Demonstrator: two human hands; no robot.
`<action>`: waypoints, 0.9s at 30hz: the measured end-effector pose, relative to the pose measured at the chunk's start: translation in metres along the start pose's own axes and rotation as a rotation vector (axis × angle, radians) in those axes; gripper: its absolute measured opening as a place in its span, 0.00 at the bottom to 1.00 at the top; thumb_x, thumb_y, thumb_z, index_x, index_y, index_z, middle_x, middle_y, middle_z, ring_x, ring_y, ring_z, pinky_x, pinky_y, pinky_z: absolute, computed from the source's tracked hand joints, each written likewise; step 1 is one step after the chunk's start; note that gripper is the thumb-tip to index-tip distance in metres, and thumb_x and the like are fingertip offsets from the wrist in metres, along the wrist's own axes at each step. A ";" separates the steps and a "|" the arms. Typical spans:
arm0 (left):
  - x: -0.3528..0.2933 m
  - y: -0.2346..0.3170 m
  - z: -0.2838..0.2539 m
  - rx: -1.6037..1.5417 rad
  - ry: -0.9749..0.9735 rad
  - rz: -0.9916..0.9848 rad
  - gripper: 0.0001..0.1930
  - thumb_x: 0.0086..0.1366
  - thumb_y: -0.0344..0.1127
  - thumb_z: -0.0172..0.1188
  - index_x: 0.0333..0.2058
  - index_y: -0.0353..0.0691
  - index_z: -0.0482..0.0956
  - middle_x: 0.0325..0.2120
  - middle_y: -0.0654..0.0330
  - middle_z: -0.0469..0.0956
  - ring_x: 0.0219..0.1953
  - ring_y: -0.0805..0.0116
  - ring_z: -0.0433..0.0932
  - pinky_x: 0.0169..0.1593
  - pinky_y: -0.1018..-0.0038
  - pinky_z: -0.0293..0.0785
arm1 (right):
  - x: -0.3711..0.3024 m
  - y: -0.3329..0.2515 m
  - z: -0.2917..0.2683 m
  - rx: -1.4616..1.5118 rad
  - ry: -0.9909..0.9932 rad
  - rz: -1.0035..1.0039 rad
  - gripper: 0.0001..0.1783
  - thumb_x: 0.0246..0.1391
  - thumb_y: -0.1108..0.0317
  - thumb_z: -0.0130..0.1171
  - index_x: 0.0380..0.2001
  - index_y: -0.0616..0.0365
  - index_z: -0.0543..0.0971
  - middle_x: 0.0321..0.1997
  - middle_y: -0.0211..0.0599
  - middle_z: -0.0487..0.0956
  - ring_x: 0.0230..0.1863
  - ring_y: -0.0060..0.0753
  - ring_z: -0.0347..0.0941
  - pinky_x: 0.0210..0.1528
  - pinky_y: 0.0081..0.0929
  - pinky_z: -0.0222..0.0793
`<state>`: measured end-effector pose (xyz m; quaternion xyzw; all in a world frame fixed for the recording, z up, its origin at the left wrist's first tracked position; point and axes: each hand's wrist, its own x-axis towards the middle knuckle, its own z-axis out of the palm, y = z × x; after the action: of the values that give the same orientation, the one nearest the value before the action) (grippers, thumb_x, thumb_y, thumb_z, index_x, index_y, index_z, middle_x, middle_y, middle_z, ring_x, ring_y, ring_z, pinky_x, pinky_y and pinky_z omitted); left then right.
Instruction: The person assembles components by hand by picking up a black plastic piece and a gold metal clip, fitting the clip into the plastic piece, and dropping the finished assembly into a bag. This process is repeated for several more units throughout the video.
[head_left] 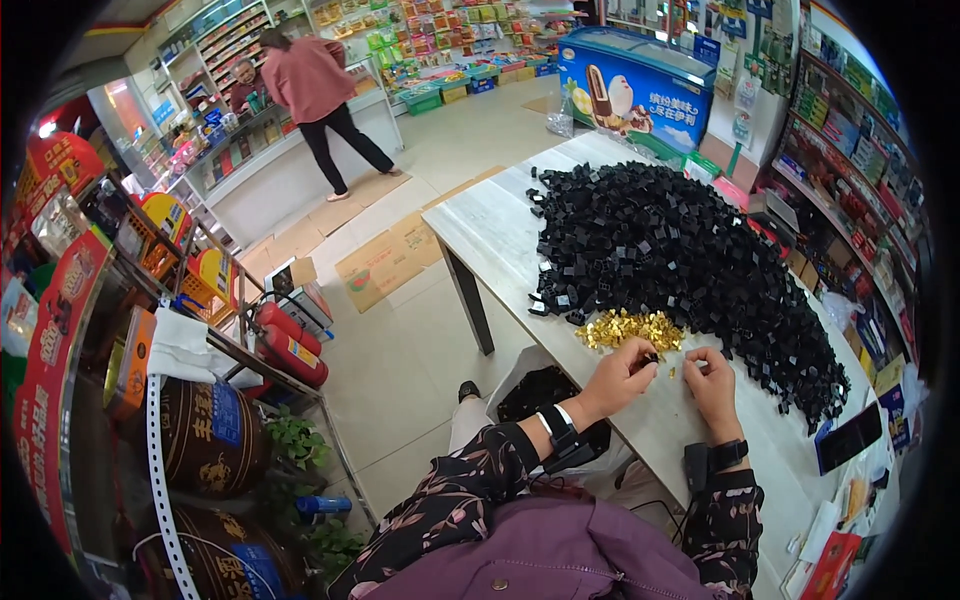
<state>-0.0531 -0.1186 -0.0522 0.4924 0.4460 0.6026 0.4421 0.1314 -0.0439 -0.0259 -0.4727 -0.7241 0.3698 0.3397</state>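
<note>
Over the near edge of the pale table [482,215], my left hand [615,380] pinches a small black plastic piece [651,359] between thumb and fingertips. Close by on its right, my right hand [712,390] is closed with thumb and fingertips together; whatever it may hold is too small to make out. Just beyond my hands lies a small heap of shiny gold metal pieces [628,328], with a few strays between the hands. A large mound of small black square plastic pieces [665,250] spreads behind and to the right of the gold heap.
A black phone [850,438] lies at the table's right side, near papers and a red box [832,565]. Beyond the table stands a blue chest freezer [635,95]. Red fire extinguishers [292,350] and shelves are at left; a person in pink [308,80] leans at a counter.
</note>
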 end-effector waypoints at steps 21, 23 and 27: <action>0.003 0.019 0.003 0.222 -0.072 -0.029 0.10 0.62 0.27 0.53 0.43 0.36 0.75 0.26 0.65 0.78 0.25 0.83 0.71 0.30 0.84 0.68 | -0.009 -0.032 0.001 0.602 -0.381 0.114 0.11 0.54 0.68 0.58 0.41 0.59 0.76 0.31 0.24 0.75 0.29 0.12 0.68 0.31 0.13 0.65; 0.002 0.018 0.003 0.203 -0.078 -0.006 0.11 0.62 0.26 0.53 0.43 0.36 0.75 0.26 0.65 0.78 0.25 0.83 0.71 0.30 0.84 0.68 | -0.010 -0.031 0.002 0.610 -0.423 0.121 0.11 0.54 0.68 0.57 0.41 0.59 0.76 0.31 0.24 0.75 0.29 0.12 0.68 0.32 0.13 0.65; 0.001 0.021 0.001 0.261 -0.139 0.048 0.11 0.62 0.27 0.53 0.44 0.37 0.74 0.26 0.65 0.78 0.25 0.82 0.71 0.30 0.84 0.68 | -0.007 -0.023 0.004 0.750 -0.414 0.163 0.13 0.55 0.69 0.57 0.43 0.57 0.74 0.32 0.23 0.74 0.30 0.12 0.68 0.32 0.12 0.66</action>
<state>-0.0539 -0.1220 -0.0313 0.5968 0.4768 0.5145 0.3896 0.1203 -0.0575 -0.0088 -0.2880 -0.5528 0.7200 0.3051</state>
